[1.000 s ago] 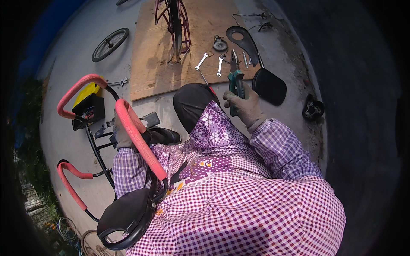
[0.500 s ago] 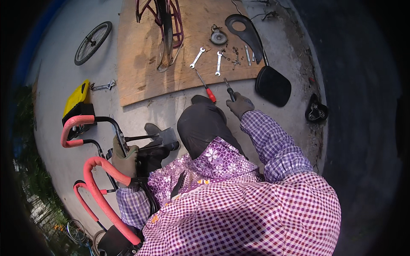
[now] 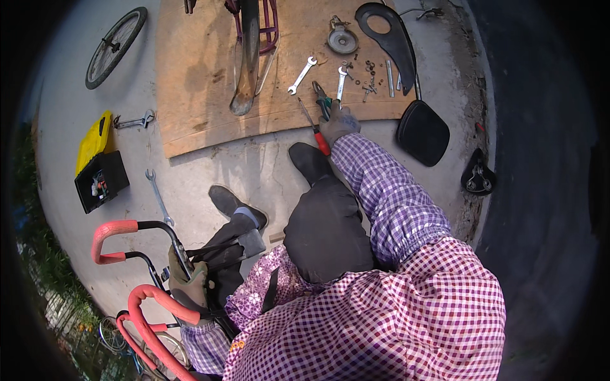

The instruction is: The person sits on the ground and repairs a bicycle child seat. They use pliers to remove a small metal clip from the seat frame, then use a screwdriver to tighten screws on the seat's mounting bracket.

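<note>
My right hand (image 3: 339, 125), in a dark glove, reaches down at the front edge of the wooden board. It is closed around the green handles of pliers (image 3: 319, 94), whose jaws point away from me. Just beyond the fingers lies an open-ended wrench (image 3: 342, 81); beside the hand is a screwdriver (image 3: 323, 142) with a red handle. My gloved left hand (image 3: 188, 279) is at the lower left, closed on the black tube of a frame with red foam-covered bars (image 3: 115, 228). Its fingers are partly hidden.
A bicycle part with rear fender (image 3: 249, 63) stands on the wooden board (image 3: 197, 120). Another wrench (image 3: 302, 75), small bolts (image 3: 370, 86) and a black guard (image 3: 397, 44) lie around. Left are a wheel (image 3: 116, 47), toolbox (image 3: 101, 181) and adjustable wrench (image 3: 135, 120); right, a saddle (image 3: 478, 174).
My right hand has moved forward and slightly left with the pliers, down to the board's edge near the wrench. My left hand stays on the frame. The view has shifted.
</note>
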A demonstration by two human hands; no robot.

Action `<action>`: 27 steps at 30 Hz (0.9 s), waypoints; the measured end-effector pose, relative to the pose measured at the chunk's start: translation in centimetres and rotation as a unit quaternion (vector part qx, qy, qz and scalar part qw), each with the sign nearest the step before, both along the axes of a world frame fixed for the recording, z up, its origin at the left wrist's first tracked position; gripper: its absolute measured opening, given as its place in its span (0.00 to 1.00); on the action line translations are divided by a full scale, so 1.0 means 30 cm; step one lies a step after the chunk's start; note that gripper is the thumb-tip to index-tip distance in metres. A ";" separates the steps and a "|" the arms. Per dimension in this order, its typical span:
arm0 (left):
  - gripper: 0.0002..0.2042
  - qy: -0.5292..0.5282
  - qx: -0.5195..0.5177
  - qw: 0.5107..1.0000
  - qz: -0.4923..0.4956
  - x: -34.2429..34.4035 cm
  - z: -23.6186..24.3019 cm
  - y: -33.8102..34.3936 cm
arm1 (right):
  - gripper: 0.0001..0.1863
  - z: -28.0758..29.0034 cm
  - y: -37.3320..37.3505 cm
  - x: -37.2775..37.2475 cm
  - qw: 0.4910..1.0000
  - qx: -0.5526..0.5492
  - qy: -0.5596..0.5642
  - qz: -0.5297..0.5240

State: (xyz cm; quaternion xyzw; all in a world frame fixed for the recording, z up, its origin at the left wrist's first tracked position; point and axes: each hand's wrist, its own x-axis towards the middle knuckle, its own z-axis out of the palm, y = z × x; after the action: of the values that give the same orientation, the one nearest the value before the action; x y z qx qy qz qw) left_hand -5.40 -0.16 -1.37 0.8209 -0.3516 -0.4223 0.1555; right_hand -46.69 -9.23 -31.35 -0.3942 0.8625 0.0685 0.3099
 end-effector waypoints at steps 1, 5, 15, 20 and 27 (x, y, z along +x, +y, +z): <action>0.36 -0.003 0.002 1.000 0.002 0.014 0.014 0.004 | 0.37 -0.021 -0.007 0.001 1.000 -0.016 0.010 -0.004; 0.36 -0.009 0.016 1.000 0.005 0.026 0.037 0.031 | 0.38 -0.086 0.016 0.015 1.000 -0.001 0.021 0.002; 0.23 0.083 0.075 0.993 0.044 -0.018 -0.005 0.026 | 0.30 -0.081 0.265 0.016 0.978 0.047 -0.153 -0.137; 0.16 0.103 0.074 0.992 0.027 0.004 -0.003 0.034 | 0.37 -0.184 0.309 0.066 0.987 0.034 -0.131 -0.089; 0.22 0.060 0.053 0.997 0.015 -0.008 0.000 0.032 | 0.38 -0.211 0.247 0.023 0.972 0.129 -0.195 -0.037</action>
State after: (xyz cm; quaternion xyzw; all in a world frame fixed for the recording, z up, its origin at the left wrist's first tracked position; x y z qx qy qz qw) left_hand -5.65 0.80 -1.38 0.8063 -0.3067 -0.4864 0.1389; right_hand -46.01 -1.81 -37.68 -0.3247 0.7830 0.0896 0.5229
